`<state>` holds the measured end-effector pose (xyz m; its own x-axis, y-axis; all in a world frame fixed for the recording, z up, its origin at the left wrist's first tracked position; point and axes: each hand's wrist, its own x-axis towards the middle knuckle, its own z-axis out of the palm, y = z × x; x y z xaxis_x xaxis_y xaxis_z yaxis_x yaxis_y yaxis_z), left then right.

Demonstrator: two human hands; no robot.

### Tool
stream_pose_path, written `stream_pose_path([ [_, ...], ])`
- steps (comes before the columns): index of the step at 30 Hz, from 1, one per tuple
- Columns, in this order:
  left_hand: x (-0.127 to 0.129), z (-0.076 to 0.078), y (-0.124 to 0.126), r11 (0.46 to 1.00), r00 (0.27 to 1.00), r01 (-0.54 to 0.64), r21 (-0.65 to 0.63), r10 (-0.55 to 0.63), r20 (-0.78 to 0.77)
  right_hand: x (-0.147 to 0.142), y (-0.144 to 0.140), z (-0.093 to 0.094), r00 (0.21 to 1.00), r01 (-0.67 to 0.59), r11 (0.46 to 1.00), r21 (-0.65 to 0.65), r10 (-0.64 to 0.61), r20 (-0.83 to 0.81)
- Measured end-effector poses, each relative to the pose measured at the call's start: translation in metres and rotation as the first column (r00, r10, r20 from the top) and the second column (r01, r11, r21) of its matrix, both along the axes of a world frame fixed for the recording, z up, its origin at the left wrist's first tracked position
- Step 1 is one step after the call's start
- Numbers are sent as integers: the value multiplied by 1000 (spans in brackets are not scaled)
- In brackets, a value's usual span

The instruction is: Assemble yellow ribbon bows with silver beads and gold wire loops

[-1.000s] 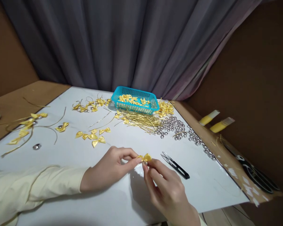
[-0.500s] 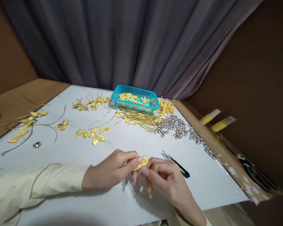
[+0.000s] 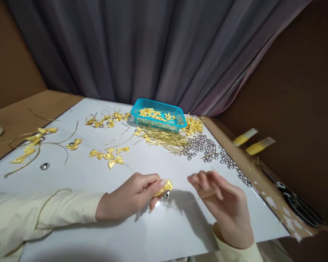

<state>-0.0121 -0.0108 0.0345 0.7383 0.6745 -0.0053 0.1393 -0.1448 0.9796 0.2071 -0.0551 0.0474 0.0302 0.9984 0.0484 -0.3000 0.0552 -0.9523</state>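
Observation:
My left hand (image 3: 131,198) pinches a small yellow ribbon bow (image 3: 166,186) with a silver bell (image 3: 166,194) hanging under it, just above the white board (image 3: 125,233). My right hand (image 3: 224,205) hovers to the right of the bow, blurred, fingers curled. A thin gold wire (image 3: 191,199) runs from the bow toward that hand's fingers. The small black snips that lay here are hidden behind my right hand.
At the back stands a blue basket (image 3: 155,125) of yellow bows, with a heap of gold wires (image 3: 164,138) and silver bells (image 3: 199,145) beside it. Loose bows (image 3: 109,156) and wired bows (image 3: 30,142) lie left. Black scissors (image 3: 297,203) and yellow tubes (image 3: 244,137) rest off the board at right.
My right hand left the bow and swung out to the right, drawing the gold wire with it and covering the snips. My left hand kept hold of the bow.

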Motion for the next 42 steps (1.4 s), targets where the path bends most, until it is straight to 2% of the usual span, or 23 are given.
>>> stream_pose_path([
  [2,0,-1,0,1000,1000,-13,7,13,11,13,-1,1,998,38,998,-46,-40,-48],
  [3,0,-1,0,1000,1000,-21,14,21,16,18,-2,1,999,30,996,-79,-31,-14],
  [5,1,-4,0,999,999,-31,31,30,28,20,-5,1,986,-28,992,-121,47,162],
  [6,1,-7,0,999,999,-28,39,27,34,18,-7,0,954,-79,988,-130,112,278],
  [8,2,-13,-1,999,999,-16,44,15,40,8,-9,-2,841,-214,966,-143,257,477],
  [10,3,-20,-1,999,999,1,32,-2,40,-7,-10,-8,727,-343,927,-152,365,582],
  [12,5,-27,0,1000,999,27,7,-28,32,-20,-10,-15,658,-400,902,-161,405,634],
  [15,7,-32,3,998,998,62,-31,-61,20,-30,-9,-27,592,-388,904,-181,395,703],
  [18,7,-32,5,997,997,73,-38,-73,16,-28,-7,-33,567,-320,926,-202,358,741],
  [20,7,-32,6,997,997,79,-27,-78,19,-25,-7,-34,583,-270,936,-227,346,735],
  [22,7,-31,7,997,997,77,-15,-76,23,-22,-6,-34,631,-245,932,-267,362,687],
  [25,7,-32,7,997,997,73,1,-73,25,-19,-7,-33,754,-243,897,-370,414,510],
  [28,8,-31,7,997,997,72,8,-72,21,-18,-7,-33,849,-236,859,-455,409,333],
  [35,6,-31,5,993,994,104,48,-105,27,-23,-2,-37,940,-218,795,-566,328,98],
  [38,6,-31,5,996,995,94,-1,-94,45,-21,-1,-36,948,-136,852,-506,261,185],
  [40,7,-32,6,995,995,68,-73,-62,77,-16,-1,-33,938,-111,915,-389,226,264],
  [42,9,-32,8,989,993,38,-146,-20,119,-9,-2,-29,941,-136,957,-254,205,269],
])
